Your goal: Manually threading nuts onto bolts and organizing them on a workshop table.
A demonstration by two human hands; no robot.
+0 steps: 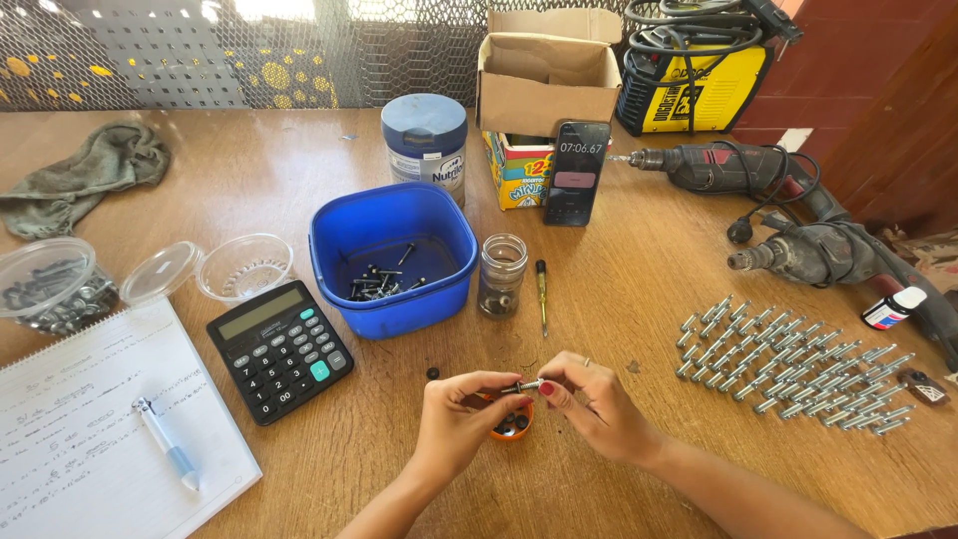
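Hands pinch bolt above orange cup; bare tabletop around.

Bare forearms; right hand apparently wears a ring.

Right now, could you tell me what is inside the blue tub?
A small heap of dark screws lies on the floor of the blue tub. Its near wall hides the front of the floor.

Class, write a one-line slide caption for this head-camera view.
Both hands, left hand and right hand, grip a small bolt above an orange cap near rows of bolts.
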